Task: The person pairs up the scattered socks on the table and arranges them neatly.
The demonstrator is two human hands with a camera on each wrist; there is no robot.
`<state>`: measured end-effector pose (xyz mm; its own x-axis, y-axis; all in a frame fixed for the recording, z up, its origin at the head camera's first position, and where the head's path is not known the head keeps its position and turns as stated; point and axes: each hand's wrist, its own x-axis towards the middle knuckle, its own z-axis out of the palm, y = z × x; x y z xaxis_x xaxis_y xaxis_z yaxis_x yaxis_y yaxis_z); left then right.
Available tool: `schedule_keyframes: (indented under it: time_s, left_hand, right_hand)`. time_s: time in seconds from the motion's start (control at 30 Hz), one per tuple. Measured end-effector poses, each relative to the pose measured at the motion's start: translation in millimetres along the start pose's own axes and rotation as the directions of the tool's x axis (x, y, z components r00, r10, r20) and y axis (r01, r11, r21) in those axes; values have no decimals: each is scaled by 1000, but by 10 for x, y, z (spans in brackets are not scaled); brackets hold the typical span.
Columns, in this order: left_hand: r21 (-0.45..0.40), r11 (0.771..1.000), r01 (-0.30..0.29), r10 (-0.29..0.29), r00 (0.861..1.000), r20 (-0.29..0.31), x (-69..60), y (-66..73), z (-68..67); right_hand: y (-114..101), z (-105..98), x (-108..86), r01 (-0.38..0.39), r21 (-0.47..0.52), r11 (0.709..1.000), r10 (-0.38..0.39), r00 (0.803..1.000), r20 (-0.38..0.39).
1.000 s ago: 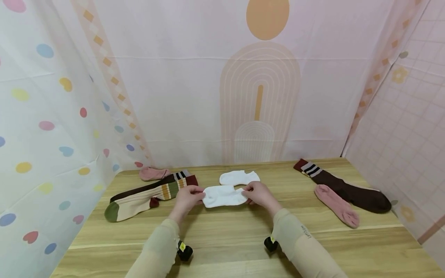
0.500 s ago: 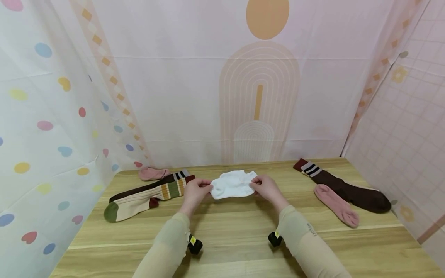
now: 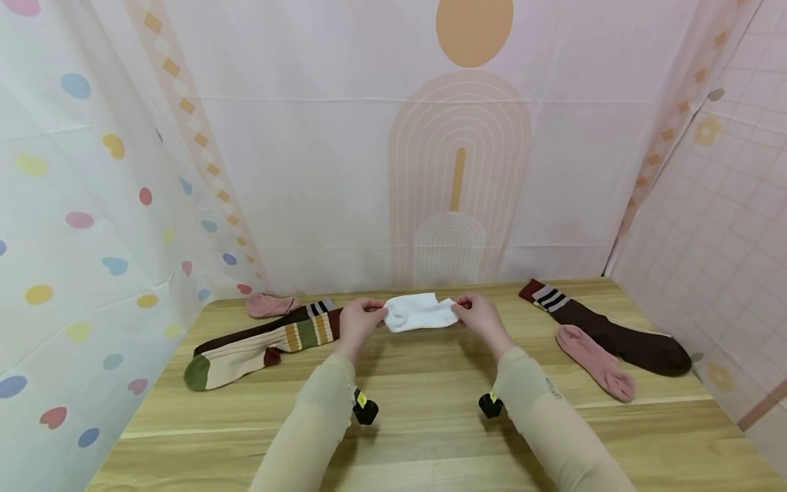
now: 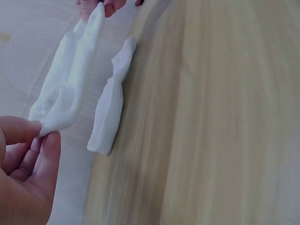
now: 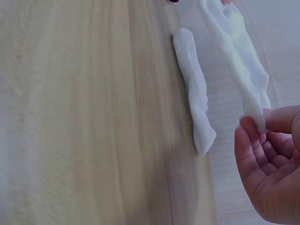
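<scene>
A short white sock (image 3: 421,313) is stretched sideways between both hands, held above the table. My left hand (image 3: 359,322) pinches its toe end between thumb and fingers, as the left wrist view also shows. At the opposite end, my right hand (image 3: 482,318) pinches the cuff. A second white sock (image 4: 109,110) lies on the wooden table under the held one, apart from it in both wrist views. In the head view the held sock hides this second sock.
To the left lie a cream striped sock (image 3: 246,355) with green toe, a dark brown sock (image 3: 258,331) and a pink sock (image 3: 270,305). On the right are another brown sock (image 3: 615,335) and pink sock (image 3: 596,365). A patterned curtain (image 3: 344,171) hangs behind the table (image 3: 418,437).
Both hands have moved away from me and slightly right, carrying the white sock from in front of the second one to above it. The other socks have not moved.
</scene>
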<state>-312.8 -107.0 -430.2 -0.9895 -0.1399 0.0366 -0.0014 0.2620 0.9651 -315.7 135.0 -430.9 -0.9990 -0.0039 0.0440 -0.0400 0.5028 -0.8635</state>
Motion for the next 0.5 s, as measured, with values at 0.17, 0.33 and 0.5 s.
schedule_keyframes:
  time_s: [0.17,0.33,0.5]
  left_hand:
    - [-28,1000,-10,10,1000,-26,83,11,66]
    - [8,1000,-9,9,999,-46,149,4,97]
    - [39,999,-6,8,998,-56,195,27,119]
  right_hand:
    - [-4,-23,57,9,-9,1000,-9,1000,-19]
    - [10,-23,99,4,7,1000,-4,1000,-22]
    - [23,-22,140,3,13,1000,-3,1000,-31]
